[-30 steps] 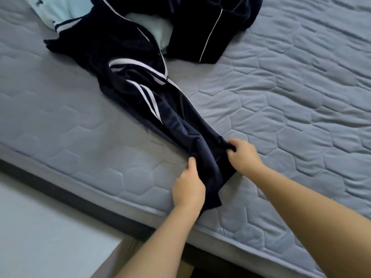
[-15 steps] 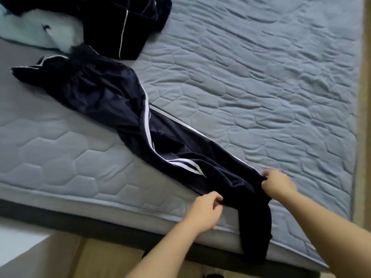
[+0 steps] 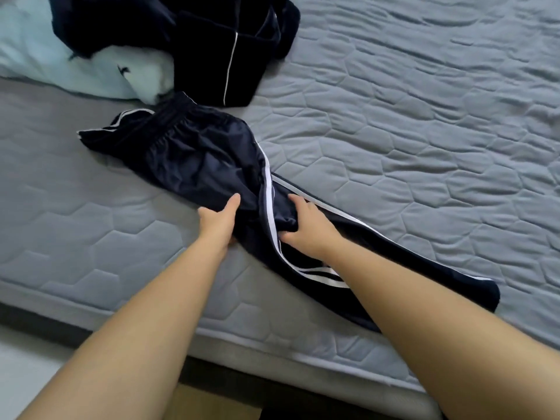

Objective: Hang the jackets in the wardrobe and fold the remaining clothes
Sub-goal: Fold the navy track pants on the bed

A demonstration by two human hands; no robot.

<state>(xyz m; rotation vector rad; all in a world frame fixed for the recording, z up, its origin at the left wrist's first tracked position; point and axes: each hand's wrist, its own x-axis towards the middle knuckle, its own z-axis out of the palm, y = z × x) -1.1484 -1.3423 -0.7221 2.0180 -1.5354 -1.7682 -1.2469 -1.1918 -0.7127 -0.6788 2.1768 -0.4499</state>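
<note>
Navy track trousers (image 3: 194, 159) with white side stripes lie stretched diagonally across the grey quilted mattress (image 3: 409, 122), waistband at the upper left, leg ends at the lower right near the bed edge. My left hand (image 3: 218, 221) grips the left edge of the trousers around the thigh, thumb on top of the fabric. My right hand (image 3: 306, 228) grips a bunched fold of the same trousers beside the white stripe. A second navy garment (image 3: 212, 40) with thin white piping lies crumpled at the top.
A pale blue garment (image 3: 100, 71) lies at the top left, partly under the navy one. The mattress's front edge (image 3: 272, 353) runs along the bottom, with a dark bed frame and pale floor (image 3: 18, 368) below it.
Both hands have let go of the leg ends and moved up to the thigh part of the trousers. The leg ends now lie flat on the mattress instead of hanging over the edge.
</note>
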